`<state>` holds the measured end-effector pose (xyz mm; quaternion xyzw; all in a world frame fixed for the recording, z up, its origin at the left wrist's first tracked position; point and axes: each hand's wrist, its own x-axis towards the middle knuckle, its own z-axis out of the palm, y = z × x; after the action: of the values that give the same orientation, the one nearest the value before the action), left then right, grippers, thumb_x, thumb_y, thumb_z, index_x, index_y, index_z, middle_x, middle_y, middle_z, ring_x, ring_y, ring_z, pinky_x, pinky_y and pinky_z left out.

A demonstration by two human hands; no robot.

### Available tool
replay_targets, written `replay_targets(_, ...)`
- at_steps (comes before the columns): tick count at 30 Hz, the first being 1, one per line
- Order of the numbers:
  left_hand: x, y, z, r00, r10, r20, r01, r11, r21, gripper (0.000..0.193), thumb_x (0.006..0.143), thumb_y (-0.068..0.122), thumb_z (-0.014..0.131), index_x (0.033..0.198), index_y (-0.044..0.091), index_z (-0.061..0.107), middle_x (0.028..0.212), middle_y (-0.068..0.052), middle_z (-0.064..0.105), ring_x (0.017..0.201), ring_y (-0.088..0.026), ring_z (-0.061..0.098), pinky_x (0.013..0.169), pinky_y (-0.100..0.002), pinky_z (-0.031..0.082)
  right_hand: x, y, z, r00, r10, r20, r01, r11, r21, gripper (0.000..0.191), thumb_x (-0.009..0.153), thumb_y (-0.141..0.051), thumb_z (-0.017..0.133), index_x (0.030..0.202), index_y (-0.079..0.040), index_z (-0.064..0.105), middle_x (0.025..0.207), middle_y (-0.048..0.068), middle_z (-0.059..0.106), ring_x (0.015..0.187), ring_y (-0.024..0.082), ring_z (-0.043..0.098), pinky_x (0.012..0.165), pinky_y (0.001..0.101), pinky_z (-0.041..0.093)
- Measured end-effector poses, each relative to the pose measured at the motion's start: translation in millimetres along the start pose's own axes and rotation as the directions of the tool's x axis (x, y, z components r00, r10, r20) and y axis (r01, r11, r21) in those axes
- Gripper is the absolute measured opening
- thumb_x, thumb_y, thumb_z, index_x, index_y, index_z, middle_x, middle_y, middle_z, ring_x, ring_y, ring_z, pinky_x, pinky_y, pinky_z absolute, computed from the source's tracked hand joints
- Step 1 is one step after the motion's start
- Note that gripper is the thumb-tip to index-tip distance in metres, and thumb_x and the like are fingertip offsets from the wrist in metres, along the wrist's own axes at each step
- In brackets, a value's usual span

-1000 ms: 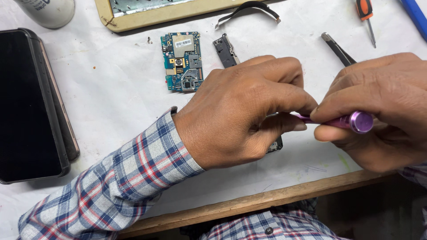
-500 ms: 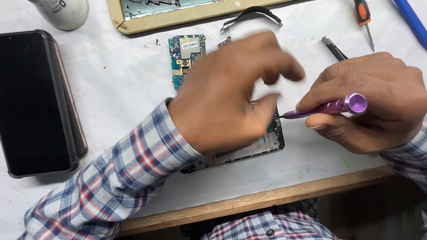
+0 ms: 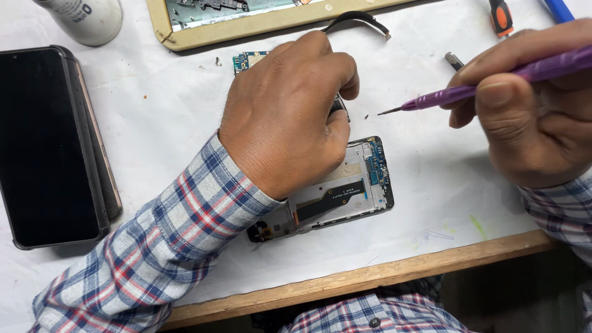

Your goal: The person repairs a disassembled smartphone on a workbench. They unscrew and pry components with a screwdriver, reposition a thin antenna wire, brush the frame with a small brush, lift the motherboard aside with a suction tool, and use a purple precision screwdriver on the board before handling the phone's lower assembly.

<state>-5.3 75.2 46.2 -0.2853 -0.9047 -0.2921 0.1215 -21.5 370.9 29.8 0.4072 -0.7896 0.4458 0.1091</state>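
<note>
Head cam looks down on a white-covered bench (image 3: 431, 185) w/ a wooden front edge. Far left: a black phone in a folio case (image 3: 52, 145), screen dark. Top left: a white bottle (image 3: 86, 18), partly cut off. Along the top: a tan-framed tray (image 3: 259, 21) w/ small parts inside, and a thin black flex strip (image 3: 357, 18) curving just beside it. Top right: an orange-handled screwdriver (image 3: 501, 15) and a blue tool (image 3: 558, 9), both cropped. A small green circuit board (image 3: 246, 60) pokes out behind the left hand (image 3: 290, 117), mostly hidden by it.

That left hand, plaid sleeve, lies over the upper end of the opened phone frame (image 3: 345, 191) & blocks that part from view; fingers curl down onto something dark at the fingertips, can't tell exactly what they pinch. Right hand (image 3: 530, 117) grips a purple precision screwdriver (image 3: 468, 89), tip up in the air, pointing left, clear of the frame.

Frame sits mid-bench, tilted, near the front edge: silver metal inner plate, black flex cable running across it, small blue-green board at its right end.
</note>
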Motion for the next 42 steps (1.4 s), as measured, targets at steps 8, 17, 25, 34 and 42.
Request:
replay_targets(8, 16, 9, 2, 1.0, -0.001, -0.004, 0.002, 0.999, 0.049, 0.023, 0.078, -0.007, 0.067, 0.096, 0.007, 0.071, 0.096, -0.011, 0.058, 0.091, -0.031, 0.061, 0.072, -0.047, 0.05, 25, -11, -16, 0.984, -0.055, 0.169, 0.064, 0.997, -0.049, 0.028, 0.104, -0.016, 0.057, 0.102, 0.011, 0.059, 0.072, 0.013, 0.066, 0.059, 0.015, 0.067, 0.049, 0.0232, 0.051)
replay_targets(17, 18, 11, -6, 0.999, 0.03, 0.022, -0.032, 0.993, 0.115, 0.033, 0.074, -0.011, 0.065, 0.1, 0.005, 0.076, 0.097, -0.01, 0.057, 0.091, -0.029, 0.059, 0.07, -0.044, 0.05, 25, -14, -18, 0.979, -0.068, 0.195, 0.091, 0.99, -0.111, 0.029, 0.101, -0.014, 0.061, 0.101, 0.015, 0.06, 0.068, 0.015, 0.065, 0.056, 0.014, 0.066, 0.046, 0.0244, 0.047)
replay_targets(25, 10, 0, -2, 0.998, 0.039, 0.043, -0.046, 0.985, 0.164, 0.029, 0.077, -0.011, 0.066, 0.097, 0.005, 0.079, 0.097, -0.01, 0.058, 0.09, -0.026, 0.058, 0.069, -0.04, 0.052, 13, -2, -15, 0.986, -0.009, 0.169, 0.027, 0.994, -0.107, 0.033, 0.107, -0.022, 0.053, 0.1, 0.009, 0.06, 0.071, 0.012, 0.064, 0.061, 0.015, 0.067, 0.051, 0.0229, 0.055)
replay_targets(34, 5, -5, -2, 0.996, 0.076, 0.046, -0.083, 0.98, 0.18, 0.011, 0.079, -0.001, 0.073, 0.09, 0.002, 0.073, 0.097, -0.01, 0.061, 0.091, -0.028, 0.058, 0.069, -0.043, 0.051, -2, 3, -6, 0.999, -0.015, 0.038, 0.018, 0.996, -0.085, 0.029, 0.116, -0.024, 0.052, 0.115, 0.004, 0.054, 0.079, 0.015, 0.066, 0.066, 0.015, 0.069, 0.06, 0.0227, 0.059)
replay_targets(42, 5, 5, -12, 0.995, 0.098, 0.008, -0.097, 0.966, 0.241, 0.023, 0.082, 0.013, 0.079, 0.092, 0.002, 0.062, 0.087, -0.012, 0.057, 0.084, -0.027, 0.057, 0.067, -0.045, 0.051, -14, 3, -1, 0.998, 0.06, -0.028, -0.061, 0.997, -0.053, 0.034, 0.126, -0.03, 0.05, 0.119, 0.002, 0.055, 0.086, 0.014, 0.067, 0.069, 0.014, 0.069, 0.064, 0.0215, 0.06)
